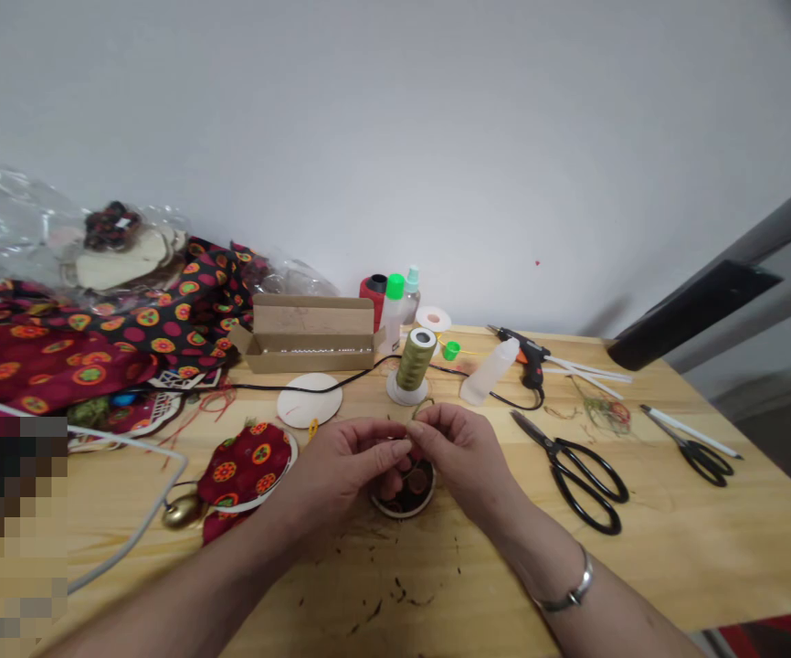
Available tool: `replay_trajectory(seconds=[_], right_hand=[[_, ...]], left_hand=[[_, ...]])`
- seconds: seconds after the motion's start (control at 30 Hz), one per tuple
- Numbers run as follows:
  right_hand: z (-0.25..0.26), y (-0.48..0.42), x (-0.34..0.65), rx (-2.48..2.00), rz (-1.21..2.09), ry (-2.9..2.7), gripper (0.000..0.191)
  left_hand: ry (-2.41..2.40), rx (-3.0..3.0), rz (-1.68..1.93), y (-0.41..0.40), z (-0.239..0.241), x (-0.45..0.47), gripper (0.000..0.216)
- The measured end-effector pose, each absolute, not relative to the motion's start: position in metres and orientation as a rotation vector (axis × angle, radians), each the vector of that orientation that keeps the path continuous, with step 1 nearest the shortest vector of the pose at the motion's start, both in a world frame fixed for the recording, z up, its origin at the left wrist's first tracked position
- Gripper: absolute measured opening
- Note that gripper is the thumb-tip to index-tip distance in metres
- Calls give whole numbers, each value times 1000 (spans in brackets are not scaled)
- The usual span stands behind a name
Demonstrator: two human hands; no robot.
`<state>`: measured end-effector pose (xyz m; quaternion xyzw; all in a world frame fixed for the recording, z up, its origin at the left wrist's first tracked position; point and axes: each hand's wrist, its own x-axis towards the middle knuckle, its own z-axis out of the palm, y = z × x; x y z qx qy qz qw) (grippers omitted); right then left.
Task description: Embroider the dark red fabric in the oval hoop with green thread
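Both of my hands meet at the middle of the table, fingertips almost touching. The thumb and fingers of my left hand are pinched together, and my right hand is pinched in the same way. A thin olive thread shows at the right fingertips, close to the olive thread spool; its finer course between the fingers is hard to see. Right below my hands lies a round piece covered in dark patterned fabric with a pale rim, partly hidden by them.
Left are a red patterned fabric round, brass bell, white disc and piled fabric. Behind stands a cardboard box. Right are a white bottle, glue gun, large black scissors and smaller scissors.
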<state>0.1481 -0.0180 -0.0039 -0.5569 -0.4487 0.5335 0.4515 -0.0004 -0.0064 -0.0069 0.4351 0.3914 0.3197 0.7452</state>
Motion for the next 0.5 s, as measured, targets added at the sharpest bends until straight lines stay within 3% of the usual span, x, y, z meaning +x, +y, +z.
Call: replay_trajectory(seconds=[0.5], right_hand=[[-1, -19, 148, -1391, 1276, -1140, 15]], left_hand=[[1028, 1058, 715, -9, 0, 0, 22]])
